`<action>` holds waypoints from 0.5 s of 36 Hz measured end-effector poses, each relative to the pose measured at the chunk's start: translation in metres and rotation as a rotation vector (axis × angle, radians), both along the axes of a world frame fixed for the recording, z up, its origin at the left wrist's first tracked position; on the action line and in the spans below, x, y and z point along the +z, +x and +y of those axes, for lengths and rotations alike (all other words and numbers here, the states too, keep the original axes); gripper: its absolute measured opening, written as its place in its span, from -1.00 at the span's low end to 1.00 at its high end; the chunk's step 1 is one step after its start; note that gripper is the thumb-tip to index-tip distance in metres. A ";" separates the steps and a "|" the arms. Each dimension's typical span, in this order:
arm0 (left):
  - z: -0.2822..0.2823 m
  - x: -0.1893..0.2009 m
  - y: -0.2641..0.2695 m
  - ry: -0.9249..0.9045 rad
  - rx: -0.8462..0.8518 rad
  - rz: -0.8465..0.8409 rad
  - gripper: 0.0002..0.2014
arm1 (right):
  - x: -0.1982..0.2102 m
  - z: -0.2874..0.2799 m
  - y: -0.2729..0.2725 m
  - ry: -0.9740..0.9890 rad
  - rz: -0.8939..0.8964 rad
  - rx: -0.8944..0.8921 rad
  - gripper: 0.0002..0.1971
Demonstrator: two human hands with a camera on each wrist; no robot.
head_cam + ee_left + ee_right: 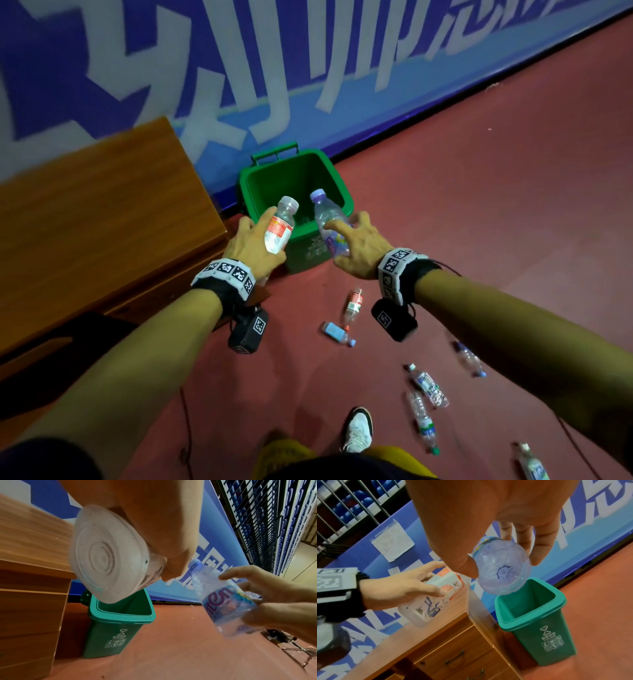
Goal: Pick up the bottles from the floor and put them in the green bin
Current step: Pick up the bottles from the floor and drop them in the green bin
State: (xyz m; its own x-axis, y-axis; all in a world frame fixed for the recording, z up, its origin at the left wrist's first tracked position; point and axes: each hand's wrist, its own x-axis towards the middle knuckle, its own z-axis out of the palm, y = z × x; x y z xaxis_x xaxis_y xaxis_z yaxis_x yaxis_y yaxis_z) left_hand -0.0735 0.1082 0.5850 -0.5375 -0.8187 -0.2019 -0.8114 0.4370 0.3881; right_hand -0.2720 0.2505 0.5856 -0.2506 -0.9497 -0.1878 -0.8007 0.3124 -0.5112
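Note:
The green bin stands open on the red floor against the blue wall. My left hand grips a clear bottle with a red and white label, tilted neck-first over the bin's front rim. My right hand holds a clear water bottle with a purple cap between thumb and fingers, also tilted toward the opening. The left wrist view has the labelled bottle's base close up, above the bin. From the right wrist, the water bottle's base hangs above the bin.
Several bottles lie on the floor behind my hands: a red-labelled one, a small blue one, clear ones farther right. A wooden desk stands just left of the bin. My shoe is below.

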 end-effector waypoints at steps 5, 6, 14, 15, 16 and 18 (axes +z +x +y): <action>-0.024 0.005 -0.022 -0.040 0.032 -0.065 -0.25 | 0.008 -0.038 -0.025 0.011 -0.021 -0.009 -0.35; -0.031 0.006 -0.027 -0.040 0.046 -0.070 -0.31 | 0.006 -0.048 -0.031 0.007 -0.026 -0.017 -0.37; -0.130 -0.021 -0.064 0.003 0.076 -0.088 -0.32 | -0.015 -0.136 -0.071 0.012 -0.003 -0.086 -0.45; -0.146 -0.023 -0.071 0.018 0.077 -0.085 -0.31 | -0.019 -0.151 -0.076 0.012 -0.002 -0.099 -0.45; -0.163 -0.026 -0.078 0.030 0.080 -0.077 -0.31 | -0.022 -0.166 -0.081 0.023 0.002 -0.113 -0.45; -0.195 -0.030 -0.092 0.055 0.082 -0.046 -0.32 | -0.023 -0.196 -0.087 0.041 0.005 -0.139 -0.45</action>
